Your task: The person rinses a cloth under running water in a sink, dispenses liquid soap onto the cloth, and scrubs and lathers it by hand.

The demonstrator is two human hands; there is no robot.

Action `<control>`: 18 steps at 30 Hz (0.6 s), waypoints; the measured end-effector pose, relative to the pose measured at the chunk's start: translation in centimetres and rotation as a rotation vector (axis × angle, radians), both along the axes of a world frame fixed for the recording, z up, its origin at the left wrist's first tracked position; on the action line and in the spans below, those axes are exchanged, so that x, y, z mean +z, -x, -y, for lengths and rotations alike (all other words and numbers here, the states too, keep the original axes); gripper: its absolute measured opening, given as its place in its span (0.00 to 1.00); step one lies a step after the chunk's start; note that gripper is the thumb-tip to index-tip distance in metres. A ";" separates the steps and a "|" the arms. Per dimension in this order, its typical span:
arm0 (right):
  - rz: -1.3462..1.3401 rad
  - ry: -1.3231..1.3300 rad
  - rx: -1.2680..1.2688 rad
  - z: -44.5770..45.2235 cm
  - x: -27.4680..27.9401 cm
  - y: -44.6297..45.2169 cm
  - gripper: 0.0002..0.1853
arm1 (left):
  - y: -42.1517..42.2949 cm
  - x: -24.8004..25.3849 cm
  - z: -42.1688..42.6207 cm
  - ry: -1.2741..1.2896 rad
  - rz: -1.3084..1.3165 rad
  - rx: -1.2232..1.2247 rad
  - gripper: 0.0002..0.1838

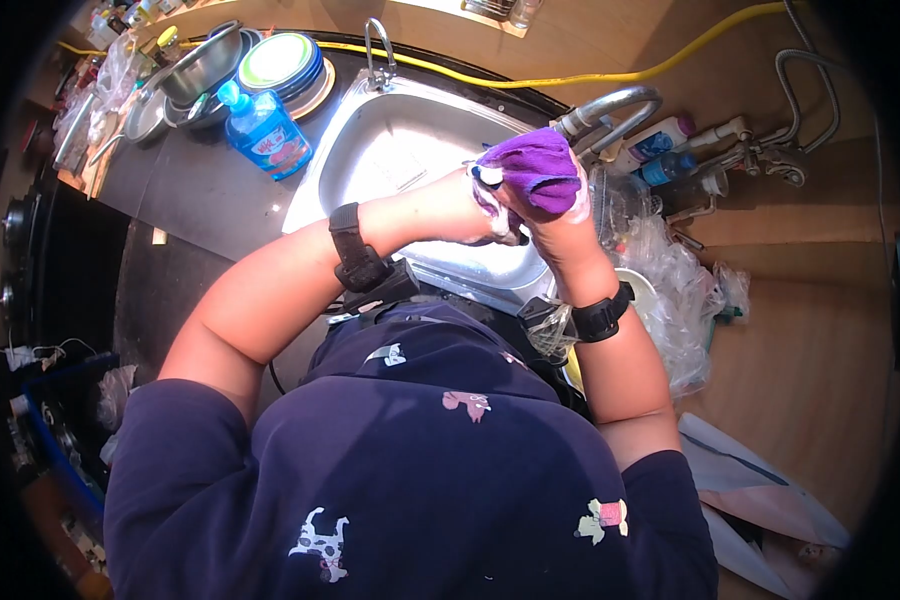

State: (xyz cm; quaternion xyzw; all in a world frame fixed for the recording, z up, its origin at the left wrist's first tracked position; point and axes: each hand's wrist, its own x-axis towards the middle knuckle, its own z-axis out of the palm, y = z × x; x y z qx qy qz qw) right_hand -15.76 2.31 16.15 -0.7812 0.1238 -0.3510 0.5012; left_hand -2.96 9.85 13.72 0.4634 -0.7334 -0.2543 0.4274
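Note:
Over the right side of the steel sink [335, 160], both hands are close together. A purple cloth [535, 170] is bunched in my right hand [568, 222], whose fingers are mostly covered by it. White foam clings to the cloth and to both hands. My left hand [482, 212] is closed against the cloth's left side. Something small and dark shows under the left fingers, too hidden to name. Just behind the cloth the curved metal faucet [620, 97] reaches over the sink's edge.
Left of the sink stands a blue dish soap bottle [268, 135], with stacked plates [278, 65] and metal pans [202, 70] behind. A small tap [378, 55] rises at the back. Clear plastic bags [675, 300] and bottles [665, 168] crowd the right. A yellow hose [570, 80] runs along the wall.

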 end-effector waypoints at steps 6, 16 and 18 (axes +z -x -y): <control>0.028 -0.322 0.002 -0.1 -0.4 0.1 0.14 | 0.0 0.4 0.1 -0.132 0.066 0.069 0.20; 0.185 -0.936 0.255 0.2 1.8 0.1 0.17 | -0.3 0.7 0.4 -0.028 0.352 0.208 0.13; 0.165 -0.878 0.155 0.2 1.6 -0.1 0.12 | -0.3 0.9 0.3 -0.209 0.352 0.270 0.12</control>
